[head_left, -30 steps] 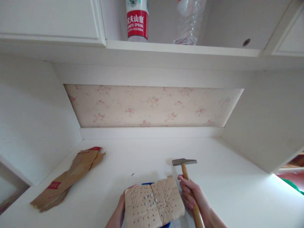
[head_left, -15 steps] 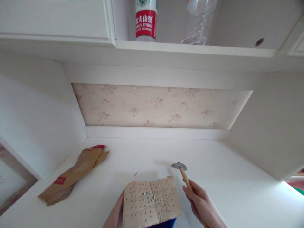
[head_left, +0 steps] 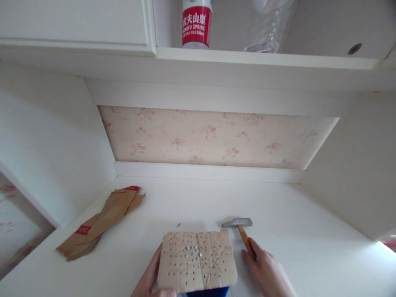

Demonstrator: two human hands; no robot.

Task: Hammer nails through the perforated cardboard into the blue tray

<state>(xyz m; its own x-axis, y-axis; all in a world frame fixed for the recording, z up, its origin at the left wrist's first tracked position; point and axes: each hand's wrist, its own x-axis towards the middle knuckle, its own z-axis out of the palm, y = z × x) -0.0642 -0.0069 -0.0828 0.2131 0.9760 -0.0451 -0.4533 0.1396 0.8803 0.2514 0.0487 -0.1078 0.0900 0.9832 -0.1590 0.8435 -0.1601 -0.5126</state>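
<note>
A brown cardboard pad [head_left: 197,266] full of small holes, with several metal nail heads near its middle, lies on something blue at the desk's front edge. My left hand [head_left: 150,279] grips the pad's left side, fingers curled on its lower corner. My right hand [head_left: 268,274] is closed round the wooden handle of a hammer [head_left: 241,230]. The hammer's grey metal head rests low on the white desk [head_left: 293,231], just right of the pad's far corner.
A torn strip of brown cardboard [head_left: 100,222] lies at the left of the desk. Floral wallpaper [head_left: 216,138] backs the alcove. On the shelf above stand a red-labelled water bottle [head_left: 196,24] and a crumpled clear bottle [head_left: 270,29].
The hammer has come down from a raised position to lie low on the desk beside the pad. The view has shifted slightly, moving the scene rightward. My left hand stays on the pad.
</note>
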